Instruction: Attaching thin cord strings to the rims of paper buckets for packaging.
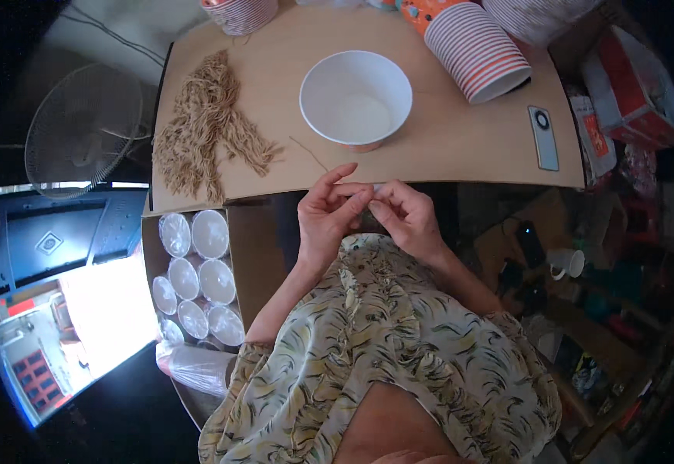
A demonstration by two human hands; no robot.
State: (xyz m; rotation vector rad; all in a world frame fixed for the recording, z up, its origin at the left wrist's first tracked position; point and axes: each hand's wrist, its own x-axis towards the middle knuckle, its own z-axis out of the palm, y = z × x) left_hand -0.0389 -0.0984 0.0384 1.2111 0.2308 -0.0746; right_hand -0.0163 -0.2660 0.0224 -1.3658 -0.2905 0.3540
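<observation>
Just off the table's front edge, my left hand [329,213] and my right hand [410,220] meet with thumbs and forefingers pinched together. Whatever lies between the fingertips is too small to make out. The outer fingers of my left hand stick out. Beyond them, a thin brown strand [307,152] lies on the brown tabletop [267,69]. A large white paper tub [356,100] stands upright on the table, and its inside looks bare. To its left spreads a tangled heap of brown twine-like strands [202,124].
Striped paper tubs [476,50] lie nested at the back right, with another stack [240,14] at the back left. A phone [543,139] rests near the right edge. Below left, a carton holds several plastic-wrapped cups [209,236]. A fan [82,131] stands at left.
</observation>
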